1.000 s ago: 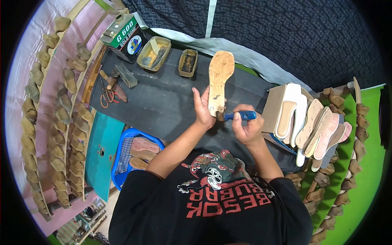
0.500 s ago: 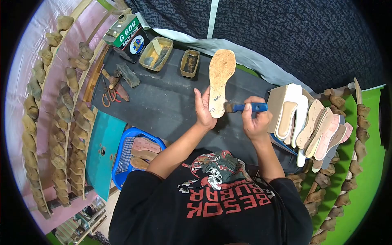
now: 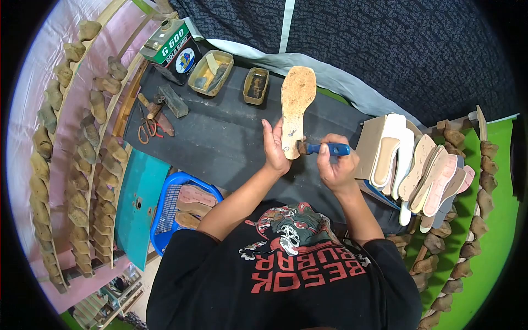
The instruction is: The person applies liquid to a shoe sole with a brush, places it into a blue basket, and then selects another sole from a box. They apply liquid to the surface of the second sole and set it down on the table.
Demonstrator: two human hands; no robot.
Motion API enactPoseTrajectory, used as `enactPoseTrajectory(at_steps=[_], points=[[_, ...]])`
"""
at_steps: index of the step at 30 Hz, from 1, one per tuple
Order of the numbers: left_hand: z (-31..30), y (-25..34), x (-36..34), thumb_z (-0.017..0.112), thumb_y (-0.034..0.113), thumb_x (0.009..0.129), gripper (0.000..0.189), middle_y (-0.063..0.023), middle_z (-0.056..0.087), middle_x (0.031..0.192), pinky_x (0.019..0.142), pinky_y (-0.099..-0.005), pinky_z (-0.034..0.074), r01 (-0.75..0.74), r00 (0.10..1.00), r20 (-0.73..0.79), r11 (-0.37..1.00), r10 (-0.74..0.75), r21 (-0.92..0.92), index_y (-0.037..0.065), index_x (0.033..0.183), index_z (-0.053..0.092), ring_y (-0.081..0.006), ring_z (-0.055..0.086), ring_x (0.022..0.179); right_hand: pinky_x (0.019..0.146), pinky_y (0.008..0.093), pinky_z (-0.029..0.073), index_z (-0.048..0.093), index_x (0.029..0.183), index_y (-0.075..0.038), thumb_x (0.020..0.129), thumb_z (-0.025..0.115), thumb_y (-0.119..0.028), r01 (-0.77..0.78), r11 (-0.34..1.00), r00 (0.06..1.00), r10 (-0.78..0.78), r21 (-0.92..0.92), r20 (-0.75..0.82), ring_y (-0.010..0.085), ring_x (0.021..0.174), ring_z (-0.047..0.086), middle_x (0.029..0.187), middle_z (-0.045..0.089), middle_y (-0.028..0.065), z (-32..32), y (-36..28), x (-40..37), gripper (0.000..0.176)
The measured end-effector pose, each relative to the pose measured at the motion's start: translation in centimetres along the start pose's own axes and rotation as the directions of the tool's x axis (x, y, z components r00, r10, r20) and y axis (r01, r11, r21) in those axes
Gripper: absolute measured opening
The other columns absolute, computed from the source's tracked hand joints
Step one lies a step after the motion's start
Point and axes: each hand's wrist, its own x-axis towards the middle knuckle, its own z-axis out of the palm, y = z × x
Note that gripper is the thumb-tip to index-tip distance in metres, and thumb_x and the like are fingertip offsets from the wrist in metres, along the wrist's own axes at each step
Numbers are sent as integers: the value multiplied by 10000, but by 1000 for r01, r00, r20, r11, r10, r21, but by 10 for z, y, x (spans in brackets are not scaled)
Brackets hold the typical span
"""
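My left hand (image 3: 276,149) holds a tan insole (image 3: 297,99) near its heel end, with the toe end pointing away from me. The insole's surface is speckled and has dark marks near the heel. In my right hand (image 3: 339,168) is a paintbrush with a blue handle (image 3: 328,149). Its bristles touch the insole's heel area at the right side. Both hands are above the dark worktable (image 3: 220,132). The fingers of my left hand behind the insole are hidden.
A G 600 can (image 3: 171,52), a glue-stained tub (image 3: 210,73) and a smaller tub (image 3: 256,86) stand at the back. Scissors (image 3: 147,130) lie at left. A blue basket (image 3: 158,223) holds insoles; more insoles (image 3: 440,184) stand at right. Shoe lasts (image 3: 89,129) line racks on both sides.
My right hand has moved slightly left with the paintbrush, bringing its bristles further onto the heel of the insole. My left hand and the insole have barely moved.
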Motion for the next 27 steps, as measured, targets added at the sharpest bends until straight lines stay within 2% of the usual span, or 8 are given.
enactPoseTrajectory(at_steps=[5,7,9,13,14,17,21,27], points=[[4,-1,1,202,774,994,897,-58,697,1026,814,-348,561,18,998,-53,999,-20,-38,46,1391,544,-191,685,862,602,347,547,629,969,14,900,685,-44,-52,999,999,52,2,-12,249,639,688,815,692,124,0,-2,5,107],[2,0,1,205,773,995,897,-61,699,1021,808,-348,564,25,999,-37,999,-26,-30,43,1386,548,-190,688,852,609,358,554,637,951,14,868,691,-31,114,993,990,-116,22,85,273,627,684,794,687,130,0,-10,6,109],[0,2,1,210,771,996,894,-65,703,1026,798,-343,568,28,999,-20,999,-29,-28,39,1380,552,-187,690,841,621,364,563,642,933,12,857,695,-30,93,991,987,-105,98,124,286,634,691,810,694,143,6,-13,2,101],[-1,4,3,231,771,995,898,-62,705,996,735,-302,565,-27,989,-145,997,16,-74,22,1370,555,-181,689,815,607,330,542,631,967,19,910,676,-30,-46,999,999,46,-25,6,225,610,654,809,682,116,1,-2,11,88],[-11,8,1,235,775,993,899,-64,704,973,707,-309,559,-22,999,-37,999,20,-49,26,1385,544,-182,687,797,614,310,535,632,978,16,938,666,-32,-80,996,997,80,-28,-17,191,631,649,841,692,112,0,-2,13,71],[-18,19,-8,235,775,992,895,-69,705,974,688,-320,556,-5,994,-113,1000,4,-5,34,1393,537,-184,683,775,624,301,533,630,992,18,944,668,-32,-191,979,982,191,69,7,180,650,656,875,697,113,5,5,4,79],[-50,27,-25,230,773,994,871,-97,692,937,642,-343,524,29,997,-79,999,-27,29,45,1355,543,-196,650,715,667,278,536,630,1078,42,957,676,-42,-172,983,985,172,65,6,155,717,685,949,712,128,23,15,-1,155],[-97,41,-73,257,749,1006,799,-94,660,946,667,-365,507,307,949,-76,952,-305,15,90,1354,548,-201,627,798,754,277,560,644,1209,27,1026,620,-93,-444,697,846,534,563,6,151,868,708,1037,727,121,52,37,7,220]])
